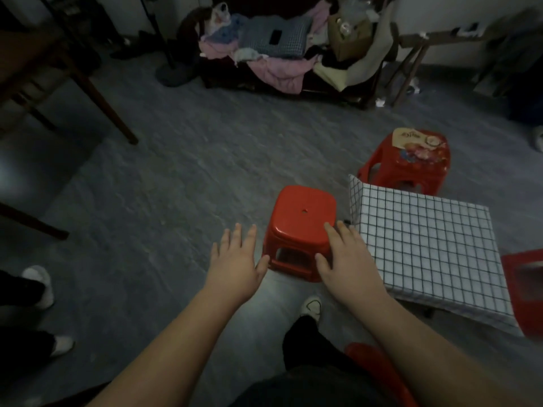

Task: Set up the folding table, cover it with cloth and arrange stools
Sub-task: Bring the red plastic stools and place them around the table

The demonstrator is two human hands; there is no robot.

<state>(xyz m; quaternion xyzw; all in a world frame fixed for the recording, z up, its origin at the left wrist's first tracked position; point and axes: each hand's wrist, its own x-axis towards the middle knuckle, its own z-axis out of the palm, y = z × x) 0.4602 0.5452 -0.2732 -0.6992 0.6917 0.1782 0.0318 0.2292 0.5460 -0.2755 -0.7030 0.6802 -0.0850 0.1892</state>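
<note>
A small red plastic stool point(302, 218) stands on the grey floor just left of a low table covered by a white cloth with a black grid point(426, 248). My left hand point(235, 262) hovers with fingers spread by the stool's left side, its thumb at the stool's edge. My right hand point(346, 257) lies over the stool's right front corner with straight fingers. A second red stool point(411, 163) with a printed packet on its seat stands behind the table. Another red stool point(523, 289) shows at the table's right, and part of one point(379, 371) below my right arm.
A dark wooden table leg point(100, 98) slants at the left. A low rack piled with clothes and bags point(279, 48) fills the back wall, beside a wooden stand point(417, 54). Someone's feet in white shoes point(41, 283) stand at the left edge. My own shoe point(311, 308) is below the stool.
</note>
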